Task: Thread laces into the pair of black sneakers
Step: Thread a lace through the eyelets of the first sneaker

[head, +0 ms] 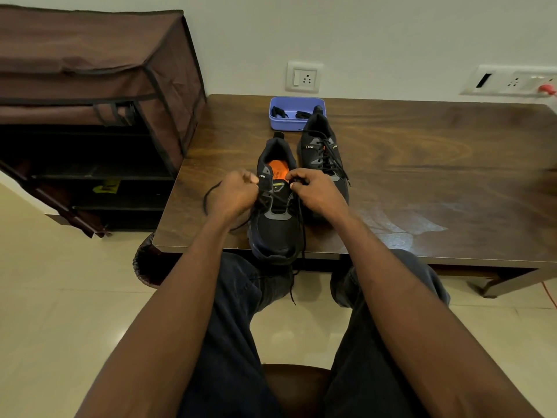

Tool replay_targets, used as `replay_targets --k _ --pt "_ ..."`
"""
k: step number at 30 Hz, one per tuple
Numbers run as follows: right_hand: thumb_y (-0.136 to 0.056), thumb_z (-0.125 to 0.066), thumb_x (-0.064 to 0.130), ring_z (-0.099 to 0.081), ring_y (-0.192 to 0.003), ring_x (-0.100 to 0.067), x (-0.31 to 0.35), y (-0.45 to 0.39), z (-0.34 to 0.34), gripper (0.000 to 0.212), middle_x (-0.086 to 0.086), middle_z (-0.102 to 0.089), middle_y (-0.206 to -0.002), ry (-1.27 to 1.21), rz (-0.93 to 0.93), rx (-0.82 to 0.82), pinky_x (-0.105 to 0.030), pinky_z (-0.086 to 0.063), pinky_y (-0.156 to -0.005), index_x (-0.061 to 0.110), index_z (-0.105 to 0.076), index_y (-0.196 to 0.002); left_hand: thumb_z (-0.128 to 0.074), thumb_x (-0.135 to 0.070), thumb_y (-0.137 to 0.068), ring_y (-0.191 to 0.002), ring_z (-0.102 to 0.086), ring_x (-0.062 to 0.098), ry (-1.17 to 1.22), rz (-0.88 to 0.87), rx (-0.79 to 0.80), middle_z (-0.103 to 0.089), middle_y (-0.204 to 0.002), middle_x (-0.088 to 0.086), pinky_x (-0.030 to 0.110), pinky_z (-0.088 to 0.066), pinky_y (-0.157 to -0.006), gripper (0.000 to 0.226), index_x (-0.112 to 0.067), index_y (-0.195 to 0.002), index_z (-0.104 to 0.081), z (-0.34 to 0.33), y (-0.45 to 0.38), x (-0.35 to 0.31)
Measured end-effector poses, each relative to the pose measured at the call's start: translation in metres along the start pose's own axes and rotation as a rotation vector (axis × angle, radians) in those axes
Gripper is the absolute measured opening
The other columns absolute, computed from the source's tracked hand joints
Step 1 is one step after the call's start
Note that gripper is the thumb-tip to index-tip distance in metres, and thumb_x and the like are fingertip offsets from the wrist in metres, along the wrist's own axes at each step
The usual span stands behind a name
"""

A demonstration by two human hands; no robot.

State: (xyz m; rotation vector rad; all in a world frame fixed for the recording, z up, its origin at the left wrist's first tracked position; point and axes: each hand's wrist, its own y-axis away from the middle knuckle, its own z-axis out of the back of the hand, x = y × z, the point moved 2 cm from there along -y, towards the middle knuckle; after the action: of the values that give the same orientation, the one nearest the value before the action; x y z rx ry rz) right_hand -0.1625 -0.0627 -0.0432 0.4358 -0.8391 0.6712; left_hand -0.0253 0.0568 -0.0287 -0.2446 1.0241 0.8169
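A black sneaker with an orange insole point(275, 218) stands at the table's front edge, toe towards me and slightly over the edge. My left hand point(233, 196) pinches a black lace point(208, 196) at the shoe's left eyelets; the lace loops out to the left. My right hand point(313, 191) pinches the other lace end point(303, 236) at the right eyelets, and its tail hangs down past the table edge. The second black sneaker point(324, 158) stands laced just behind and to the right.
A purple tray point(297, 123) holding black laces sits behind the shoes near the wall. The wooden table point(422, 176) stretches to the right. A brown fabric shoe rack point(90, 116) stands at the left. My knees are under the table edge.
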Motion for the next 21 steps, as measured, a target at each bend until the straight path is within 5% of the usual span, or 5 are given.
replay_targets --k 7,10,13,16,21 --pt "-0.096 -0.053 0.022 -0.059 -0.082 -0.009 -0.002 -0.003 -0.002 0.025 0.005 -0.068 -0.1 0.033 0.011 -0.009 -0.028 -0.044 -0.074 0.032 -0.069 -0.112 -0.073 -0.023 -0.086 -0.132 -0.035 0.012 -0.325 -0.252 0.281 -0.03 -0.148 0.004 0.037 -0.03 -0.115 0.006 -0.027 -0.091 -0.071 -0.024 0.001 0.001" --pt "-0.095 -0.053 0.021 -0.062 -0.082 -0.011 -0.002 -0.003 -0.002 0.026 0.005 -0.069 -0.095 0.041 0.01 -0.006 -0.033 -0.05 -0.078 0.032 -0.069 -0.111 -0.07 -0.007 -0.087 -0.097 -0.058 -0.002 -0.031 -0.157 0.224 -0.066 -0.106 0.013 0.019 -0.037 -0.102 0.031 -0.006 -0.116 -0.058 -0.022 0.004 -0.005" --pt "-0.094 -0.052 0.02 -0.059 -0.073 -0.009 -0.002 -0.003 0.001 0.026 0.007 -0.068 -0.09 0.042 -0.011 -0.007 -0.032 -0.049 -0.073 0.029 -0.071 -0.109 -0.059 -0.002 -0.09 -0.067 -0.055 0.009 0.035 -0.073 -0.061 -0.06 -0.076 0.007 0.015 -0.045 -0.059 0.006 -0.006 -0.086 -0.061 -0.008 0.006 -0.011" --pt "-0.094 -0.052 0.02 -0.06 -0.073 -0.008 -0.002 -0.001 0.003 0.026 0.007 -0.07 -0.092 0.041 -0.02 -0.023 -0.033 -0.052 -0.074 0.028 -0.072 -0.108 -0.053 -0.003 -0.084 -0.06 -0.053 0.018 0.065 0.084 -0.363 -0.056 -0.066 0.009 0.031 -0.046 -0.057 0.024 -0.009 -0.061 -0.056 0.013 -0.001 0.004" --pt "-0.096 -0.051 0.023 -0.064 -0.087 -0.012 0.0 -0.001 0.001 0.027 0.005 -0.07 -0.099 0.052 -0.03 -0.012 -0.039 -0.054 -0.087 0.03 -0.07 -0.113 -0.063 -0.004 -0.082 -0.12 -0.05 0.021 -0.148 -0.117 -0.261 -0.05 -0.135 0.012 0.026 -0.044 -0.089 0.024 -0.017 -0.1 -0.07 0.008 -0.006 0.005"
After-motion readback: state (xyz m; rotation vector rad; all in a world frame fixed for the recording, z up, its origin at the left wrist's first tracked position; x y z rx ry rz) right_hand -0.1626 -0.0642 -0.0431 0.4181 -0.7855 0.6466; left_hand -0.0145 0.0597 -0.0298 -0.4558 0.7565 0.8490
